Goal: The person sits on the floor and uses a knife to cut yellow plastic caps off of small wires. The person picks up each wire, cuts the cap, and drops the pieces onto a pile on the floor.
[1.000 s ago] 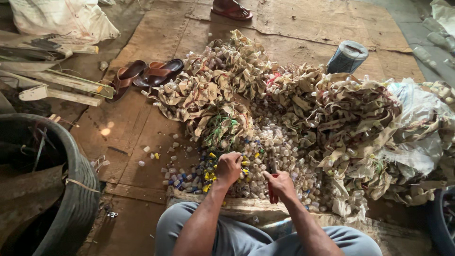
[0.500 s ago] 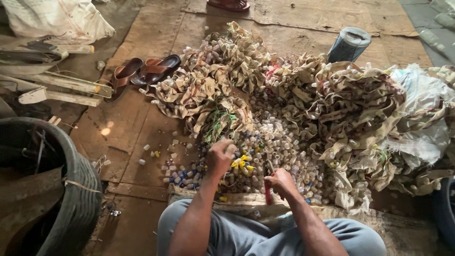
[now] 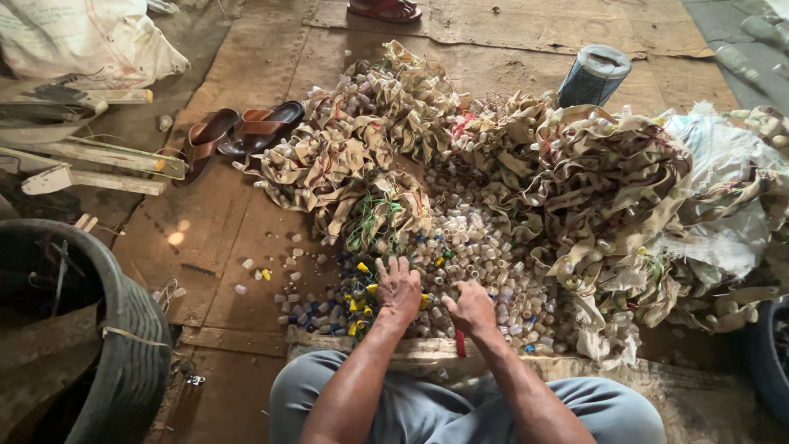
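Left hand (image 3: 400, 289) lies flat, fingers spread, on small caps (image 3: 472, 247); right hand (image 3: 471, 309) is closed around a red tool (image 3: 460, 344). Tangled strips (image 3: 592, 177) fill the frame's centre, mostly unsorted.

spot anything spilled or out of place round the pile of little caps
A few small caps lie scattered on the bare floor, apart from the main heap that the left hand rests on. Nothing else stands out.

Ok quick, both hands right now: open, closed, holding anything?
Left hand: open, fingers spread flat on the pile of small caps.
Right hand: closed around a red-handled tool.
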